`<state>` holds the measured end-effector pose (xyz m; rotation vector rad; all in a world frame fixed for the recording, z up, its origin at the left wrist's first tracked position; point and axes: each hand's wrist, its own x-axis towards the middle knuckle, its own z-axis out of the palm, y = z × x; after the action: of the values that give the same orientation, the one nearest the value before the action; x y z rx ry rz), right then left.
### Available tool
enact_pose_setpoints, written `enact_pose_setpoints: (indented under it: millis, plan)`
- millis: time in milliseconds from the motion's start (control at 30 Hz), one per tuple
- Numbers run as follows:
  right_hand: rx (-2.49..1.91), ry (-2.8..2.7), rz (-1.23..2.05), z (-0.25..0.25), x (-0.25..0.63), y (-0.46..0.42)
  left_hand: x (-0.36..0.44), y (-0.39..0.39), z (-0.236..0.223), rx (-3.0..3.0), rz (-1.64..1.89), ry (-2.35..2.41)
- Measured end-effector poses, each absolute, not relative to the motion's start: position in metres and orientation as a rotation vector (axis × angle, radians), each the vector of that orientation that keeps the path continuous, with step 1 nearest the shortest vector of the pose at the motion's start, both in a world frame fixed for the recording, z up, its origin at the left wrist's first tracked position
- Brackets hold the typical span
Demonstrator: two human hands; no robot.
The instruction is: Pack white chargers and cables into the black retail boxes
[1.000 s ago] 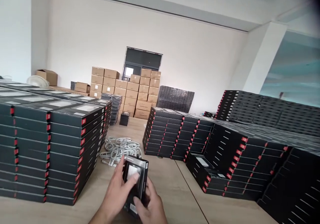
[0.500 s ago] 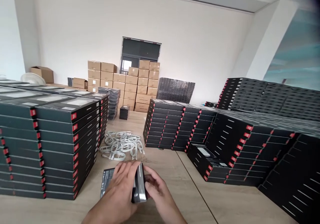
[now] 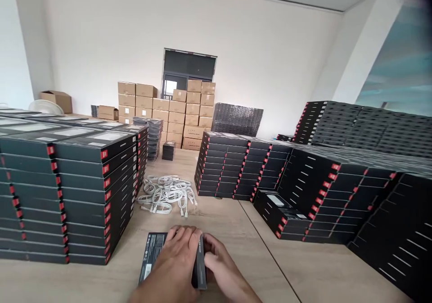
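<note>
A flat black box point(image 3: 152, 253) with white printed text and a pale label is on the wooden table in front of me. My left hand point(image 3: 178, 258) lies across the box, its fingers closed over the top and covering much of it. A narrow dark side panel point(image 3: 200, 262) with light lettering stands up between my hands. At that panel's right side is my right hand point(image 3: 221, 262), fingers bent and pinched against it. Whether the panel and the printed face belong to one box, I cannot tell. Just beyond lies a pile of white cables point(image 3: 167, 194).
Tall stacks of black boxes with red tabs stand at left point(image 3: 84, 195) and right point(image 3: 232, 168). A low stack point(image 3: 280, 222) sits at the near right. Brown cartons point(image 3: 175, 114) and black trays point(image 3: 238, 119) rise at the back. A seam point(image 3: 266, 244) crosses the wooden table.
The box was held upright with its window face towards me; it has been turned and lowered to the table, printed side up. My left hand moved from its side to over it.
</note>
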<state>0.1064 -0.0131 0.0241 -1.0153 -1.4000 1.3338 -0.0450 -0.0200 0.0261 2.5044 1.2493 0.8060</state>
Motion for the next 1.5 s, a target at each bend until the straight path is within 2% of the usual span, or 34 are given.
enact_pose_setpoints:
  millis: [233,367,433,600,867,1067,1200,1333,1433,1500]
  plan:
    - [-1.185,-1.319,0.977,-0.004,0.110,0.002,-0.047,-0.020,0.032,2.416,0.824,1.355]
    - [-1.161,-1.518,0.601,-0.003,0.117,0.006,-0.044,-0.016,0.025,2.421,0.869,1.535]
    - [-1.176,-1.653,0.524,-0.001,0.119,0.007,-0.041,-0.016,0.023,2.412,0.884,1.612]
    - [-1.309,-1.629,0.771,-0.005,0.114,0.010,-0.040,-0.015,0.018,2.440,0.825,1.711]
    - [-1.043,-1.248,1.280,0.007,0.115,0.001,-0.038,-0.017,0.025,2.413,0.764,1.727]
    - [-0.995,-0.720,1.356,0.018,0.152,0.019,-0.053,-0.013,0.035,2.262,0.459,1.941]
    - [-1.128,-0.691,1.246,0.015,0.176,0.028,-0.069,-0.006,0.037,2.097,0.192,2.129]
    - [-1.221,-0.840,1.315,0.006,0.168,0.023,-0.073,-0.006,0.041,2.168,0.387,2.139]
    - [-1.322,-1.158,1.294,0.003,0.154,0.019,-0.066,-0.013,0.042,2.259,0.647,1.803]
    - [-1.368,-1.457,1.129,0.006,0.149,0.023,-0.057,-0.018,0.039,2.276,0.716,1.501]
